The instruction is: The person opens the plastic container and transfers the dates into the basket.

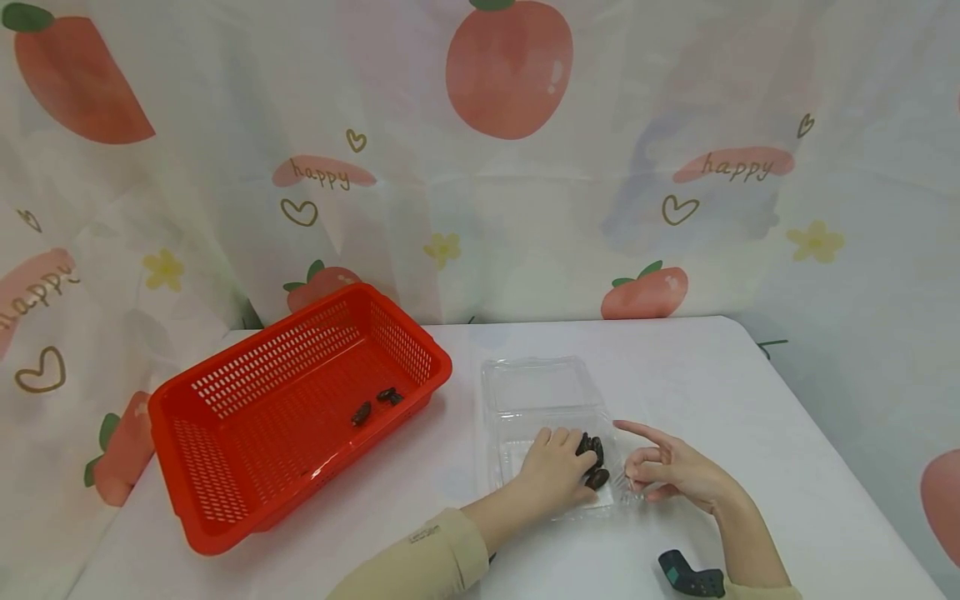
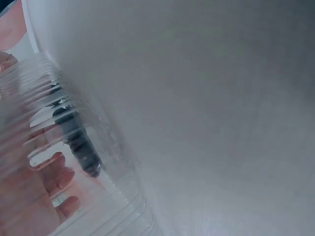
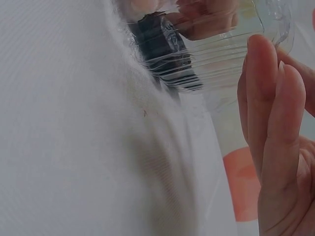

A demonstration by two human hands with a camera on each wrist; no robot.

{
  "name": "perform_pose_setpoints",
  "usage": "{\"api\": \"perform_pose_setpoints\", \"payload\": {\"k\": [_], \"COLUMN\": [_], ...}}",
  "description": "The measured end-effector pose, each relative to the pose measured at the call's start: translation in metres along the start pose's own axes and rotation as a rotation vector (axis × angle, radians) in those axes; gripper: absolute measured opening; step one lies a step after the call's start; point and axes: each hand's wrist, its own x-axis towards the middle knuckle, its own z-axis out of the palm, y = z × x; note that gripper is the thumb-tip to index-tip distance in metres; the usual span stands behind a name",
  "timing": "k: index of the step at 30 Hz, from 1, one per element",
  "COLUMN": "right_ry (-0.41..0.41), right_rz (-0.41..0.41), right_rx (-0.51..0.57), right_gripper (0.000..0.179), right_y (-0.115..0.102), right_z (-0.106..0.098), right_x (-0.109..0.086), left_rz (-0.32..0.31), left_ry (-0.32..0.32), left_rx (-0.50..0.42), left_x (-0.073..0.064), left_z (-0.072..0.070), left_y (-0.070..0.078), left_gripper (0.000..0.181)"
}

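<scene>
A clear plastic clamshell box [image 1: 540, 387] lies on the white table with its lid folded back. Several dark, shiny oval pieces [image 1: 597, 452], looking like dried dates, sit at the right side of its tray. My left hand [image 1: 551, 473] reaches down into the tray, fingers loosely bent beside these pieces. Through the ribbed plastic wall the left wrist view shows fingertips [image 2: 59, 172] near a row of dark pieces [image 2: 76, 140]. At the box's right edge, my right hand [image 1: 678, 471] pinches the plastic rim between thumb and fingers, the index finger stretched out.
A red perforated plastic basket [image 1: 300, 492] stands on the left of the table, a few dark pieces [image 1: 362, 413] inside it. A dark device [image 1: 690, 575] is by the right wrist. Behind the table hangs a fruit-printed cloth [image 1: 517, 233].
</scene>
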Motion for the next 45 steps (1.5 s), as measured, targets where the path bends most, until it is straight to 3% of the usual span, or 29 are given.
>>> {"api": "perform_pose_setpoints", "payload": {"k": [7,13,23,30,39,45], "right_ry": [-0.002,0.003,0.003,0.012,0.004,0.000], "right_rz": [-0.002,-0.001,-0.010,0.002,-0.008,0.002], "right_rx": [0.007,0.003,0.002,-0.004,-0.004,0.008], "right_gripper": [0.075,0.075,0.075,0.075,0.075,0.075], "right_y": [0.0008,0.0006,0.0008,0.0006,0.0004,0.0009], "right_z": [-0.0006,-0.0002,-0.0003,-0.0001,-0.0007,-0.0008], "right_x": [-0.0002,-0.0005,-0.0008,-0.0006,-0.0004,0.0000], "left_rz": [0.008,0.005,0.065,0.101,0.091,0.091], "left_ry": [0.027,0.047,0.087,0.070,0.018,0.032], "left_rx": [0.062,0.049,0.075,0.050,0.012,0.021], "left_x": [0.0000,-0.0003,-0.0007,0.0016,0.0017,0.0020], "left_z": [-0.0027,-0.0032,-0.0025,-0.0005,-0.0013,-0.0004], "left_y": [0.0006,-0.0005,-0.0024,-0.0018,-0.0037,-0.0043], "left_gripper": [0.037,0.034,0.030,0.030,0.031,0.029]}}
